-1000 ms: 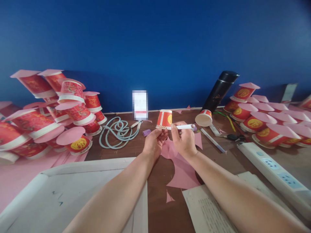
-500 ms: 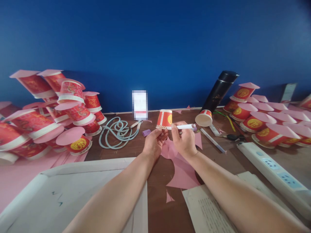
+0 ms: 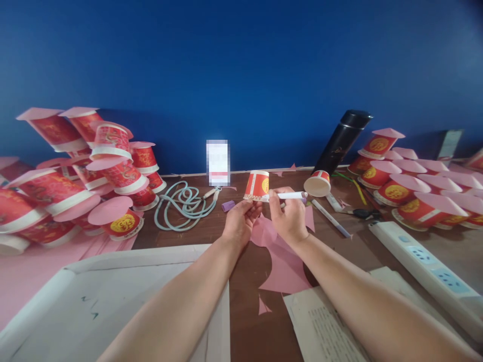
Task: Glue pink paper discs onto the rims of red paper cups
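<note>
My left hand pinches the white rim of a red paper cup, which is upside down and carries a yellow round emblem. Dark zigzag marks run along part of that rim. In my right hand is a white marker, its tip at the rim just right of the marks. A purple cap lies left of my hands. Beneath them are cut pink paper scraps. Another red paper cup lies on its side to the right, its open mouth toward me.
Stacked red cups with pink paper tops stand at left and right. Around lie a coiled pale blue cable, a black flask, a second marker, a power strip, printed paper and a white board.
The marker has tilted slightly and its tip sits a little differently at the cup's rim. The zigzag marks look slightly longer. Both hands stay in nearly the same place.
</note>
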`<state>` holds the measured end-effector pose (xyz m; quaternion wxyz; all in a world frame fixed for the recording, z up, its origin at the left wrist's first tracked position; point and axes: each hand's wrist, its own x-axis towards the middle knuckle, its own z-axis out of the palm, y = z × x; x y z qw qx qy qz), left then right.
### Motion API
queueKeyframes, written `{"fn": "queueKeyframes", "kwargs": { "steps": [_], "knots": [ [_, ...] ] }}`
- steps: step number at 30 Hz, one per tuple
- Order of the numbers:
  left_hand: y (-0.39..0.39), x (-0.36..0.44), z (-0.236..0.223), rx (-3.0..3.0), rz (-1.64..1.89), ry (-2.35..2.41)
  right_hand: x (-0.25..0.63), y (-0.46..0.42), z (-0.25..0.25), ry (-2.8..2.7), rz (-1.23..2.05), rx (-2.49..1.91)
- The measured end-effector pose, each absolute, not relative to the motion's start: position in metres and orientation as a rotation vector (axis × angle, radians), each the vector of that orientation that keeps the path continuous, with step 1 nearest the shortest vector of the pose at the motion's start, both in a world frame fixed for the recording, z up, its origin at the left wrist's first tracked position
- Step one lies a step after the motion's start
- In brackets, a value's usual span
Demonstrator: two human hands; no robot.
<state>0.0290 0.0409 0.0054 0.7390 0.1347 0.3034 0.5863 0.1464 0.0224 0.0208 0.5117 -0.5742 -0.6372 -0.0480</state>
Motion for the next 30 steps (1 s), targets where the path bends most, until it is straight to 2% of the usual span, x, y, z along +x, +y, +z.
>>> {"fn": "queueKeyframes", "kwargs": {
  "steps": [30],
  "knots": [
    [0.0407,0.0286,0.0063,0.228,1.288,0.674,0.1478,0.0229,0.0220,-1.519,-0.034,-1.373]
  ]
}}
